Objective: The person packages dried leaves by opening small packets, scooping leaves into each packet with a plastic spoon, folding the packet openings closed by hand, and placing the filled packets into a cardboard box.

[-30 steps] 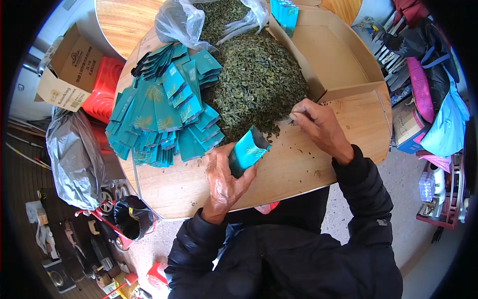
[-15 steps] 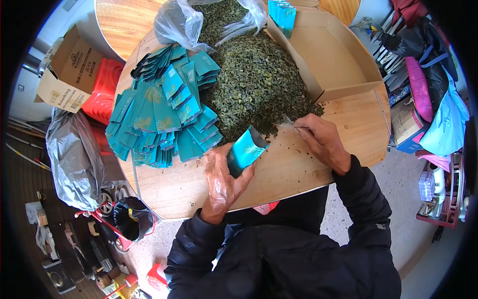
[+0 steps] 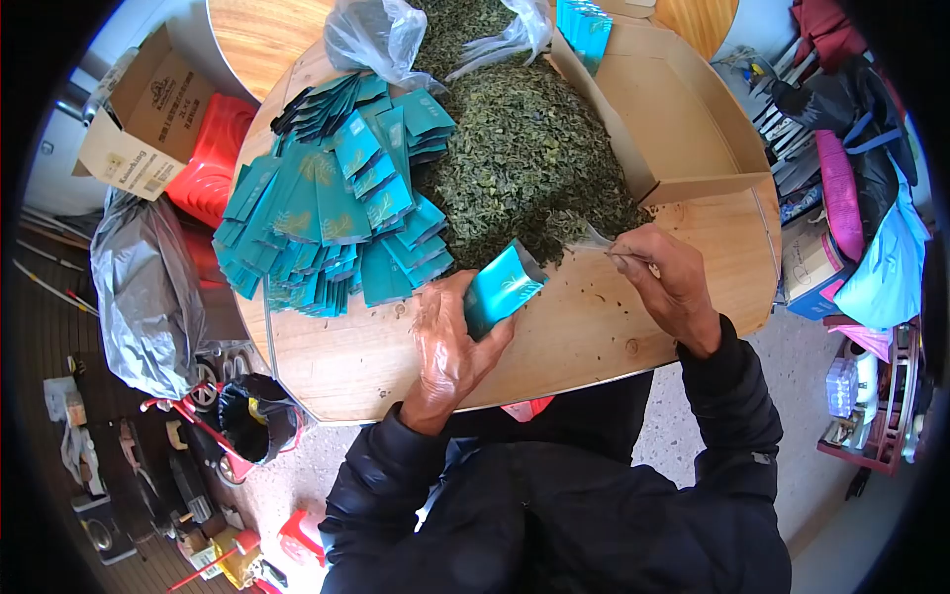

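My left hand point(image 3: 445, 342) is wrapped round a teal foil pouch point(image 3: 503, 289), tilted with its open silvery mouth towards the upper right. Pinched in the fingers of my right hand point(image 3: 675, 282) is a small clear plastic scoop point(image 3: 594, 240). Its tip is at the lower edge of a large heap of dried tea leaves point(image 3: 529, 148), and some leaves seem to lie on it. The scoop and the pouch are apart. Left of the heap, many more teal pouches point(image 3: 317, 208) lie fanned out in overlapping stacks, close to my left hand.
An open cardboard tray point(image 3: 683, 109) stands right of the heap, with upright teal packets point(image 3: 584, 35) at its far left corner. A clear plastic bag point(image 3: 371, 45) lies behind the heap. Loose leaf crumbs dot the wooden table point(image 3: 584, 346). A lidless carton point(image 3: 148, 119) stands at the left.
The view has shifted slightly, moving the table right and up in frame. The scoop's tip now shows leaves by it. My left hand still holds the pouch in much the same pose.
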The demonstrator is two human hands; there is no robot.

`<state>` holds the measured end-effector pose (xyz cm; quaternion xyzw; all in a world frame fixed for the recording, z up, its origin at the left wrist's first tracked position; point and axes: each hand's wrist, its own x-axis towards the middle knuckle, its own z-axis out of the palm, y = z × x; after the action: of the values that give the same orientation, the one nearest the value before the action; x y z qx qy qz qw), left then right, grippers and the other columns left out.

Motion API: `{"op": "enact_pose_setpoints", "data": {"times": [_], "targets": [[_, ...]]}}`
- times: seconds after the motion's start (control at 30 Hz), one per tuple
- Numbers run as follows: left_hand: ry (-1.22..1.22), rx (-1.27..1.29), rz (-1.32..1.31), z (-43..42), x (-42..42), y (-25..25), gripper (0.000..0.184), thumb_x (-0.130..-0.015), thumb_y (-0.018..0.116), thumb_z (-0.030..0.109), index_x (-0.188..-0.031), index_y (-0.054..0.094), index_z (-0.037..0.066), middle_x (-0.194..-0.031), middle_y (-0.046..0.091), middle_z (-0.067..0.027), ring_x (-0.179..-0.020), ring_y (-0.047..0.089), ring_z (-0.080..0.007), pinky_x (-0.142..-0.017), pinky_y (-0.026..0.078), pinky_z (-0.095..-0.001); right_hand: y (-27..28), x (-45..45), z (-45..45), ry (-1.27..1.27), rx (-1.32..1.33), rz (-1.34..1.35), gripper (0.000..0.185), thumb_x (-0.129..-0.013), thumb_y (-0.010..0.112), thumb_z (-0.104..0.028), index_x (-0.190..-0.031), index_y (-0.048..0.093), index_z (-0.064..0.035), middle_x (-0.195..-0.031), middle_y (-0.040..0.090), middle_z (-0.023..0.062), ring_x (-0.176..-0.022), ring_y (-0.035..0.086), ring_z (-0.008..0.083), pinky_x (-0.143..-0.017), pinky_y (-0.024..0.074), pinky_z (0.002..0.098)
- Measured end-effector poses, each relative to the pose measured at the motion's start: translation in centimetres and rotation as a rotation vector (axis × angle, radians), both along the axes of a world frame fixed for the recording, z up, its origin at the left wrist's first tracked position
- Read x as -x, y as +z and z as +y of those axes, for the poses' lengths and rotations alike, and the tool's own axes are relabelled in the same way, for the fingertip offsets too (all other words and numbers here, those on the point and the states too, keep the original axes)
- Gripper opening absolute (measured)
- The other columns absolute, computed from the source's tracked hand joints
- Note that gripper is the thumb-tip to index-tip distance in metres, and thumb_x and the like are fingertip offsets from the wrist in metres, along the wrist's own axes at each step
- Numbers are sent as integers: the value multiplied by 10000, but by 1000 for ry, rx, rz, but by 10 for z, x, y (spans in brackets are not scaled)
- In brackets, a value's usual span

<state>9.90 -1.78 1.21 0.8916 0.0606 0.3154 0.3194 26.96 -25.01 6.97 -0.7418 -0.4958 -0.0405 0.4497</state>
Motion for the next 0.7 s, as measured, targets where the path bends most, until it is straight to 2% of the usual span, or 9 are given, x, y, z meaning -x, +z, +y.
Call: {"op": "enact_pose_setpoints", "data": {"times": [0.27, 0.33, 0.57, 0.63, 0.67, 0.7], "targets": [[-5, -6, 2, 1, 0, 0, 564, -754, 886, 108, -1236, 614, -3, -1097, 675, -220, -980, 651, -425, -859, 527, -501, 34, -1, 3, 179, 48, -20, 209, -914, 716, 59, -1081, 637, -39, -957, 693, 140, -791, 660, 294, -684, 519, 366], [-15, -14, 0, 1, 0, 0, 573, -751, 889, 107, -1239, 613, -8, -1102, 675, -222, -984, 651, -424, -861, 530, -499, 40, -3, 8, 268, 159, -70, 204, -908, 726, 21, -1081, 639, -43, -938, 675, 136, -803, 646, 332, -685, 521, 402], [-73, -52, -16, 2, 0, 2, 636, -749, 898, 107, -1291, 593, -27, -1162, 680, -232, -1037, 656, -420, -923, 524, -502, 64, -9, 33, 392, 453, -326, 137, -931, 727, -82, -1031, 639, -51, -925, 638, 114, -849, 623, 328, -681, 513, 411], [-97, -55, -22, 2, -1, 1, 645, -750, 901, 107, -1298, 589, -26, -1173, 680, -231, -1050, 656, -418, -936, 519, -502, 62, -11, 41, 456, 366, -169, 112, -948, 726, -94, -1011, 645, -49, -894, 656, 105, -802, 648, 275, -669, 508, 390], [-104, -27, -26, 2, 0, -2, 656, -749, 903, 107, -1307, 585, -24, -1182, 679, -230, -1063, 657, -415, -942, 517, -499, 59, -11, 44, 452, 365, -172, 112, -948, 726, -94, -1011, 645, -49, -894, 656, 105, -802, 648, 275, -669, 508, 390], [-109, -2, -29, 2, 0, -3, 667, -748, 906, 108, -1315, 580, -23, -1191, 679, -228, -1075, 657, -413, -948, 514, -495, 55, -12, 47, 441, 333, 101, 89, -971, 710, -101, -1006, 650, -45, -870, 668, 89, -759, 652, 232, -657, 512, 362]]}}
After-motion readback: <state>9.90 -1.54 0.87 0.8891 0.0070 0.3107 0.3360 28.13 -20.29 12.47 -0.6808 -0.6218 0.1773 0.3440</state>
